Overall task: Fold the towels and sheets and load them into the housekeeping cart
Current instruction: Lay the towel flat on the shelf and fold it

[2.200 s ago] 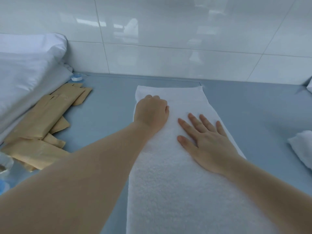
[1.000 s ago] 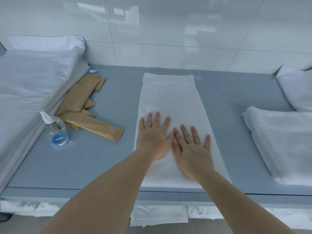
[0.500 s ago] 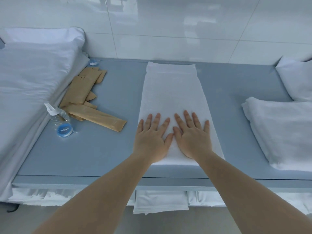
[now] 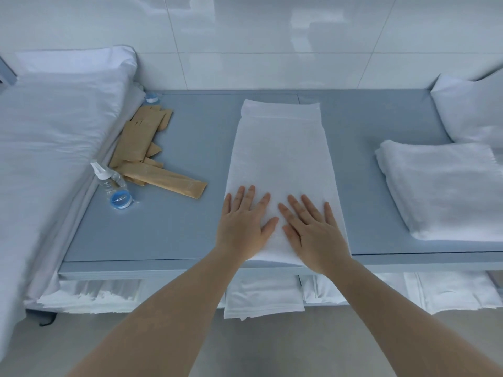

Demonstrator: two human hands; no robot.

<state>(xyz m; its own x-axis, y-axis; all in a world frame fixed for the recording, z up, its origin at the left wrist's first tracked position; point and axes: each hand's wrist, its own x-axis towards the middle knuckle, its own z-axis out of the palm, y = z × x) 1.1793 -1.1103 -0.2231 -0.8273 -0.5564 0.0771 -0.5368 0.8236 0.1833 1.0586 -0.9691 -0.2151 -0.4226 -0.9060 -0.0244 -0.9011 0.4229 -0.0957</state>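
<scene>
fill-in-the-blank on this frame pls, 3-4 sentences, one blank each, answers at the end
1. Both the left hand and the right hand lie flat, fingers spread, on the long white ____.
2. The brown paper packets lie to the ____ of the towel.
3. The cap of the small clear bottle lying beside the packets is ____.
4. A folded stack of towels sits on the grey table at its ____ side.

Answers: towel; left; blue; right
</scene>
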